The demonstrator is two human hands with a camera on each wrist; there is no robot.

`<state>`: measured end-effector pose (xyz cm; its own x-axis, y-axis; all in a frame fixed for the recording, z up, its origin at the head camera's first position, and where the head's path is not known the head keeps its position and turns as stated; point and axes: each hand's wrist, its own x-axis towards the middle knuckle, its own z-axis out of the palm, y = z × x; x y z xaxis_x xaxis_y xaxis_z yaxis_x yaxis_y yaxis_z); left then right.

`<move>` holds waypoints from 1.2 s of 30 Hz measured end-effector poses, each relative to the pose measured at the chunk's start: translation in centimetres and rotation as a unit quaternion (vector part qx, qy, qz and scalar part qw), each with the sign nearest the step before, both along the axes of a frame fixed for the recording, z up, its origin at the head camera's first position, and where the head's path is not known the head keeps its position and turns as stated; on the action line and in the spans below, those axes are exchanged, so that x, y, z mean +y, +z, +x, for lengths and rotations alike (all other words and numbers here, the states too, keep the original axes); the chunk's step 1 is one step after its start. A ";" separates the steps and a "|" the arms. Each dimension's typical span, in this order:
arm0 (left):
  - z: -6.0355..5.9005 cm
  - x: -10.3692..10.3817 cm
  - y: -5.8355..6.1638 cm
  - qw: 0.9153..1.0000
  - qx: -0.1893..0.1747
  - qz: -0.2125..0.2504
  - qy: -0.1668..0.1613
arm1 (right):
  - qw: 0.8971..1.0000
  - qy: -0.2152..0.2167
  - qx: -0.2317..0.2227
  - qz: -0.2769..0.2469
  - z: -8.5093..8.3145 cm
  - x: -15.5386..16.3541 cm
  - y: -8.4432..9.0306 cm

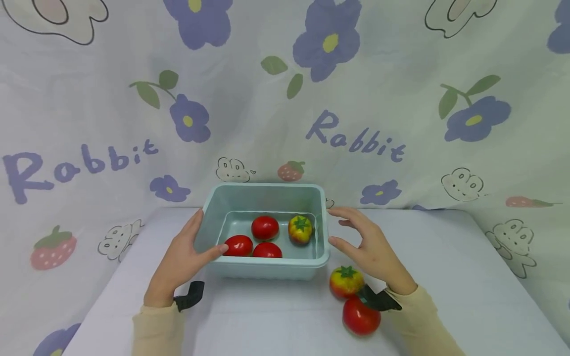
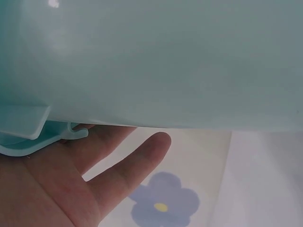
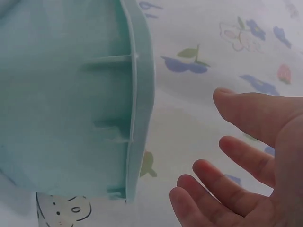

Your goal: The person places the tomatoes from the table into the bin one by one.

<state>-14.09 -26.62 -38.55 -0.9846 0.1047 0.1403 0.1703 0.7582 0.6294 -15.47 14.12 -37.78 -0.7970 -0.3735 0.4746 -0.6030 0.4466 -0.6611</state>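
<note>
A pale green plastic bin [image 1: 267, 198] sits on a white worktop [image 1: 445, 277], the landmark here. Inside it lie three red tomatoes [image 1: 264, 227] and one yellow-red tomato [image 1: 300, 230]. The left hand [image 1: 182, 259] rests against the bin's left wall, fingers straight, thumb over the near rim. The right hand [image 1: 369, 244] hovers just right of the bin, fingers spread and relaxed, not touching it. Near the bin's front right corner lie another yellow-red tomato [image 1: 345, 282] and a red tomato [image 1: 360, 319]. A floral cloth [image 1: 401, 99] hangs behind the bin.
</note>
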 end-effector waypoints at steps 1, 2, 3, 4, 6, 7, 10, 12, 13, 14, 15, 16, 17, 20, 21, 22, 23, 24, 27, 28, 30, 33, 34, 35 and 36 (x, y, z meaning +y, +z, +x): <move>0.0 0.0 0.0 1.000 0.000 0.000 -0.001 | 1.000 -0.002 0.000 -0.002 0.0 0.2 -0.1; -0.1 0.0 0.0 1.000 0.000 0.000 -0.001 | 1.000 -0.003 0.000 -0.003 0.1 0.4 -0.3; -0.1 0.1 0.0 1.000 0.000 0.000 -0.001 | 1.000 -0.006 -0.001 -0.001 0.1 0.6 -0.4; -0.1 0.1 0.0 1.000 0.000 0.000 -0.001 | 1.000 -0.008 -0.002 0.000 0.2 0.8 -0.5; 0.0 0.1 -0.2 1.000 0.000 0.000 0.000 | 1.000 -0.018 -0.007 0.004 0.4 1.2 -0.8; 0.0 0.0 -0.2 1.000 0.000 0.000 0.000 | 1.000 -0.021 -0.009 0.006 0.5 1.4 -1.0; -0.1 0.0 -0.3 1.000 0.001 0.000 0.000 | 0.999 -0.030 -0.011 0.012 0.8 2.1 -1.5; -0.1 0.0 -0.3 1.000 0.002 -0.001 0.000 | 0.999 -0.031 -0.012 0.017 1.0 2.6 -1.9; -0.1 0.0 -0.3 1.000 0.001 -0.001 0.000 | 0.999 -0.029 -0.011 0.018 1.1 2.8 -2.2; -0.1 0.0 -0.2 1.000 0.000 -0.001 0.001 | 0.999 -0.028 -0.014 0.019 1.2 3.1 -2.4; 0.0 0.0 -0.2 1.000 -0.002 -0.002 0.001 | 0.999 -0.026 -0.016 0.021 1.4 3.2 -2.5; 0.0 0.0 -0.1 1.000 -0.005 -0.001 0.003 | 0.999 -0.025 -0.022 0.023 1.5 3.4 -2.7; 0.0 0.0 0.0 1.000 -0.009 -0.002 0.003 | 0.999 -0.026 -0.029 0.026 1.6 3.6 -2.9; 0.1 0.1 0.3 1.000 -0.021 -0.002 0.006 | 0.998 -0.025 -0.053 0.030 2.0 3.9 -3.4; 0.2 0.1 0.4 1.000 -0.025 -0.003 0.007 | 0.997 -0.025 -0.060 0.032 2.1 4.1 -3.6; 0.2 0.1 0.5 1.000 -0.028 -0.004 0.008 | 0.997 -0.025 -0.068 0.032 2.2 4.1 -3.7; 0.2 0.2 0.5 0.999 -0.032 -0.006 0.009 | 0.997 -0.022 -0.074 0.031 2.3 4.2 -3.9; 0.2 0.2 0.5 0.999 -0.035 -0.007 0.010 | 0.996 -0.017 -0.080 0.028 2.4 4.3 -4.2; 0.3 0.1 0.5 0.999 -0.047 -0.011 0.011 | 0.995 -0.006 -0.092 0.028 2.7 4.4 -5.0; 0.3 0.1 0.4 0.999 -0.049 -0.012 0.011 | 0.995 -0.001 -0.097 0.026 2.8 4.5 -5.3; 0.4 0.0 0.4 0.999 -0.050 -0.010 0.009 | 0.994 0.002 -0.106 0.025 3.0 4.5 -5.8; 0.4 -0.1 0.3 0.999 -0.050 -0.007 0.008 | 0.992 0.004 -0.128 0.018 3.4 4.6 -6.4; 0.4 -0.1 0.3 0.999 -0.049 -0.006 0.008 | 0.991 0.007 -0.135 0.014 3.4 4.6 -6.6; 0.3 0.0 0.3 0.999 -0.049 -0.006 0.008 | 0.990 0.009 -0.141 0.012 3.5 4.6 -6.7; 0.3 0.0 0.3 0.999 -0.050 -0.006 0.009 | 0.989 0.013 -0.146 0.009 3.5 4.6 -6.8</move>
